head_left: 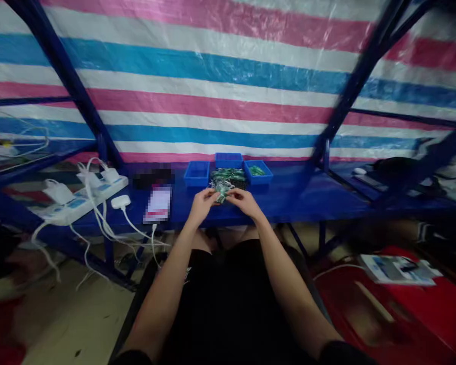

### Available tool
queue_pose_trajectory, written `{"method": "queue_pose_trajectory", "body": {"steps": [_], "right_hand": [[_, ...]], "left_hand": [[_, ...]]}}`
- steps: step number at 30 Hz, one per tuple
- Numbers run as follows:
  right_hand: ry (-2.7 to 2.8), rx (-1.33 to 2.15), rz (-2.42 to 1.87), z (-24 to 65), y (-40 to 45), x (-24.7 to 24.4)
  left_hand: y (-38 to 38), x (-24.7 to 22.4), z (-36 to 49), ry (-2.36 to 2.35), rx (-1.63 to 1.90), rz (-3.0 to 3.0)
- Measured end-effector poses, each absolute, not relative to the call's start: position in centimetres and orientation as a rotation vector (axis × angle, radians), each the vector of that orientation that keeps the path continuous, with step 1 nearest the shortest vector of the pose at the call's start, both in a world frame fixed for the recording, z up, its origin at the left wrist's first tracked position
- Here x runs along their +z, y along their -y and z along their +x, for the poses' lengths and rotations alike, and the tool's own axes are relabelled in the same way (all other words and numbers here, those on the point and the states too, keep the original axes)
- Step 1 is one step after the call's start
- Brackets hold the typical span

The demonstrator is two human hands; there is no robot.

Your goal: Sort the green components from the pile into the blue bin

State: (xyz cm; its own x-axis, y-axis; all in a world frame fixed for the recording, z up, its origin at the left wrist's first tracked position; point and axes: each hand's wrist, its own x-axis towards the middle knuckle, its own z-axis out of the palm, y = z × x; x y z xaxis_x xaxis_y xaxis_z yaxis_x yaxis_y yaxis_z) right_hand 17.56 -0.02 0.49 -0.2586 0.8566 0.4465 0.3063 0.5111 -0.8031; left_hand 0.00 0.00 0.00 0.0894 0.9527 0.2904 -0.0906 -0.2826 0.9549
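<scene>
At the front edge of the blue table, my left hand (pixel 204 203) and my right hand (pixel 243 199) face each other with bent fingers. Between their fingertips is a small shiny green piece (pixel 222 193), pinched from both sides; its exact kind is too blurred to tell. Right behind it lies a pile of small green and silvery pieces (pixel 230 176). Three blue plastic trays stand around that pile: a left one (pixel 197 181), a back one (pixel 228 158) and a right one (pixel 265 179) with green pieces inside.
On the left of the table (pixel 289 203) lie a phone (pixel 158 204) with a charging cable, a white charger (pixel 120 202) and a loaded power strip (pixel 79 203). Blue metal posts (pixel 340 109) frame the bench before a striped sheet (pixel 213 76). A red surface (pixel 433 309) is low at right.
</scene>
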Motion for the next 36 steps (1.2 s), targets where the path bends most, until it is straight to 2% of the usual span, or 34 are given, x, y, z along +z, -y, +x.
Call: {"method": "queue_pose_trajectory", "body": {"steps": [18, 36], "right_hand": [[1.758, 0.916, -0.851, 17.7, 0.4, 1.0], [1.764, 0.845, -0.874, 17.7, 0.6, 1.0]], "left_hand": [[0.7, 0.5, 0.0, -0.802, 1.174, 1.716], [0.1, 0.2, 0.0, -1.002, 1.329, 1.631]]}}
